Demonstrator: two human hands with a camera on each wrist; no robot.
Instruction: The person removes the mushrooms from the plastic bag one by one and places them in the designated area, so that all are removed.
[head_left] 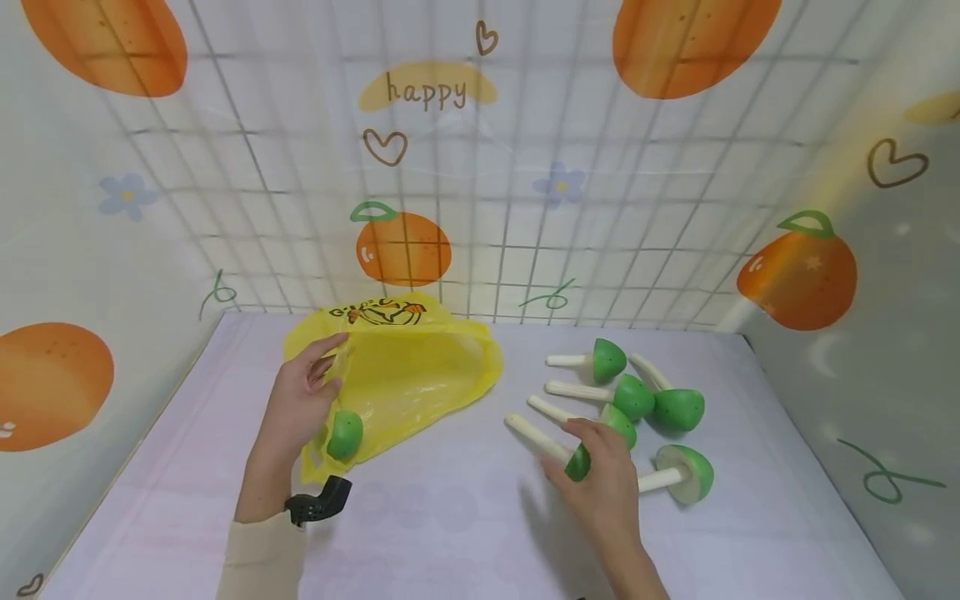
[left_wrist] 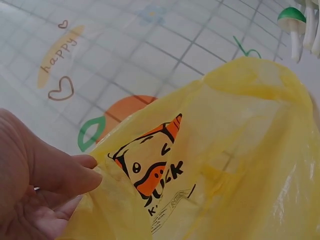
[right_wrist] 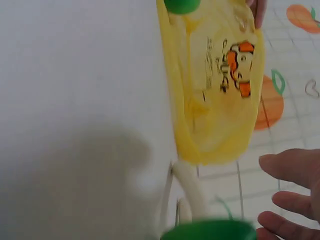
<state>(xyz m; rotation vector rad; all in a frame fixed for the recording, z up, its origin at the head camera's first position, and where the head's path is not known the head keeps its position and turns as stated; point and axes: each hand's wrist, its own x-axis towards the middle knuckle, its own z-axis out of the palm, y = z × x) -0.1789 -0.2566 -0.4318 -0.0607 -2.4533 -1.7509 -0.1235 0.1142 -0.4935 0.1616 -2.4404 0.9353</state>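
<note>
My left hand [head_left: 296,404] pinches the rim of a yellow plastic bag [head_left: 412,371], and in the left wrist view thumb and fingers hold its thin film. A green mushroom cap [head_left: 346,435] shows at the bag's lower left mouth; any stem on it is hidden. On the right, my right hand [head_left: 600,483] hovers with spread fingers over a toy mushroom [head_left: 536,437] with a white stem and green cap. The right wrist view shows thumb and fingers apart beside that green cap [right_wrist: 210,231], not closed on it.
Several more green-capped mushrooms lie around the right hand, among them one at the back [head_left: 609,360], one at the right [head_left: 678,410] and one nearer the front [head_left: 688,475]. A patterned curtain [head_left: 465,183] over a wire grid rises behind the white tabletop [head_left: 420,533].
</note>
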